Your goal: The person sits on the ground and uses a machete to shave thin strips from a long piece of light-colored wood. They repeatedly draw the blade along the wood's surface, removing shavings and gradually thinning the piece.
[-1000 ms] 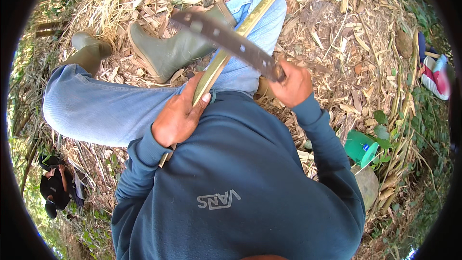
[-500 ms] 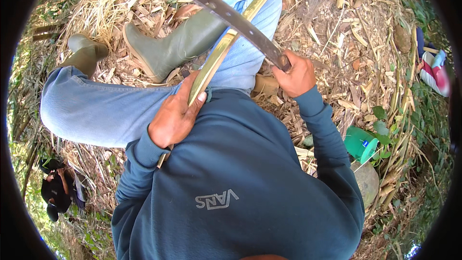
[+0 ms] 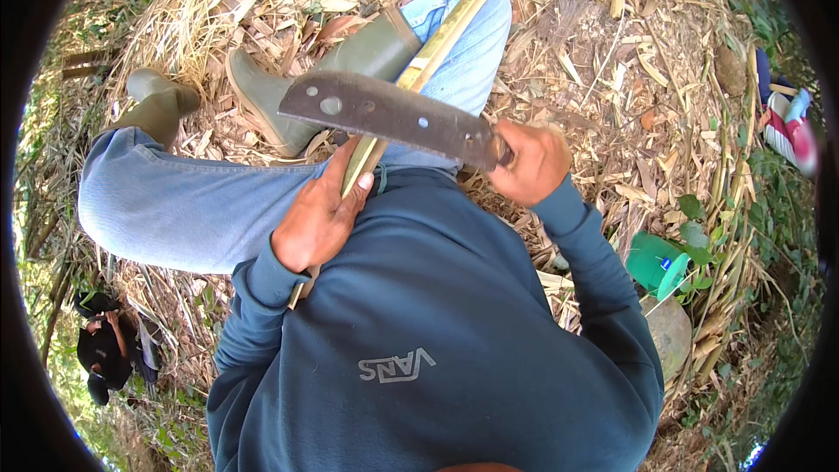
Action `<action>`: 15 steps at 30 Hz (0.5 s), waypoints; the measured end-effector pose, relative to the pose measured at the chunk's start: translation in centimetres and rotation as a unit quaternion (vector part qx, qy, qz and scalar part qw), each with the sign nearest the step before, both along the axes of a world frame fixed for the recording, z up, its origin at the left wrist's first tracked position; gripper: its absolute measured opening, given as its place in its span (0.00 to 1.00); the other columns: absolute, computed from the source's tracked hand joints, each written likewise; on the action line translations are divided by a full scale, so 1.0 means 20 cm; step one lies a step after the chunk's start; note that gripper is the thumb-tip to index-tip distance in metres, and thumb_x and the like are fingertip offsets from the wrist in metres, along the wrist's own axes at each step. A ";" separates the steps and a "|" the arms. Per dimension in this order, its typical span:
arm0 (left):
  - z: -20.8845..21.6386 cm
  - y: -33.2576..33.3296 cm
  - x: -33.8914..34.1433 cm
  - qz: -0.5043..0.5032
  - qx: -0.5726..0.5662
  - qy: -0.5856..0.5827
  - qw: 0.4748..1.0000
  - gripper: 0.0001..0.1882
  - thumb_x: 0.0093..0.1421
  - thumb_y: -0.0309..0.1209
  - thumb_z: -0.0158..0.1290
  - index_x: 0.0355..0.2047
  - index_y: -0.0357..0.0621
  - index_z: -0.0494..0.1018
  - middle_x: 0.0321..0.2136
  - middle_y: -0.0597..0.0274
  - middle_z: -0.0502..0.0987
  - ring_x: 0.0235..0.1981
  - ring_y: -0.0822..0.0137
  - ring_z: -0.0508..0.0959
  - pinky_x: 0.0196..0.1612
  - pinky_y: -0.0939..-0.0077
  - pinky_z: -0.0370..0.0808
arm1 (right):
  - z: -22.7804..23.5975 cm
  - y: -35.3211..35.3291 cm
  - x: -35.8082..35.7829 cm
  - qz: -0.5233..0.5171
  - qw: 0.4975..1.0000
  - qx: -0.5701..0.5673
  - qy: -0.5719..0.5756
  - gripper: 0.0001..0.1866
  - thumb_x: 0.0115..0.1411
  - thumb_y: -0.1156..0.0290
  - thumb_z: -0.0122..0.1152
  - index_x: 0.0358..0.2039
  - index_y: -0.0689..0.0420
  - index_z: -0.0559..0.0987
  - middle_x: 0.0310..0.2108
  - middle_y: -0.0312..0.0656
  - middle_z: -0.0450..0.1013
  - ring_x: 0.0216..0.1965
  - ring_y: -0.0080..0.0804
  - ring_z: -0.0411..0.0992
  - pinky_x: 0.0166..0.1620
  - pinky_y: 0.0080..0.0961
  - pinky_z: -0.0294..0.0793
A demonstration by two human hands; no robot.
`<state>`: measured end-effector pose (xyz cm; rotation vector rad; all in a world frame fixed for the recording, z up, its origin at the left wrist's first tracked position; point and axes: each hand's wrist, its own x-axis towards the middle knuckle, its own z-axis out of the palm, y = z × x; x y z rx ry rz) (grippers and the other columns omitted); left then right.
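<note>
My left hand (image 3: 322, 214) is closed round the near part of a long, split bamboo strip (image 3: 447, 32), thumb lying along it. The strip slants from under my left wrist up to the far right across my jeans-clad leg (image 3: 476, 79). In my right hand (image 3: 530, 163) I grip the handle of a machete (image 3: 384, 115) with a wide dark blade and several holes in it. The blade lies across the strip just beyond my left hand, its tip pointing left. Whether its edge touches the bamboo I cannot tell.
Dry shavings and leaves (image 3: 603, 114) cover the ground. A green plastic container (image 3: 655, 264) stands at the right beside a stone (image 3: 669, 332). My rubber boots (image 3: 262, 100) are at the far left. Another person (image 3: 105, 345) in dark clothes is at the lower left.
The machete has come nearer to me along the bamboo strip, toward my left hand, and its blade now lies flatter and more sideways. My left hand has hardly moved.
</note>
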<state>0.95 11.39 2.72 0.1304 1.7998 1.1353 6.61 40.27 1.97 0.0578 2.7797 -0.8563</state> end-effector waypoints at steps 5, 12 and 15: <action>-0.04 -0.01 -0.01 0.011 0.022 -0.051 0.998 0.31 0.74 0.44 0.39 0.71 0.42 0.48 0.25 0.64 0.68 0.21 0.74 0.68 0.27 0.78 0.69 | -0.03 -0.03 0.02 -0.011 1.000 0.018 0.007 0.13 0.52 0.59 0.66 0.29 0.55 0.78 0.18 0.46 0.72 0.19 0.50 0.72 0.23 0.40 0.67; -0.01 -0.01 -0.01 0.019 0.014 -0.073 0.997 0.30 0.73 0.41 0.42 0.68 0.38 0.51 0.23 0.60 0.71 0.22 0.68 0.72 0.29 0.70 0.72 | -0.08 0.02 -0.05 -0.049 0.999 0.013 -0.018 0.15 0.54 0.57 0.65 0.27 0.57 0.77 0.18 0.48 0.73 0.18 0.47 0.73 0.24 0.41 0.68; -0.02 -0.01 0.01 0.002 0.007 -0.032 0.999 0.30 0.73 0.41 0.42 0.68 0.37 0.51 0.24 0.55 0.73 0.22 0.62 0.73 0.31 0.66 0.73 | -0.03 0.00 -0.01 0.006 1.000 -0.011 -0.007 0.16 0.55 0.56 0.64 0.25 0.56 0.76 0.16 0.47 0.71 0.15 0.42 0.70 0.23 0.39 0.68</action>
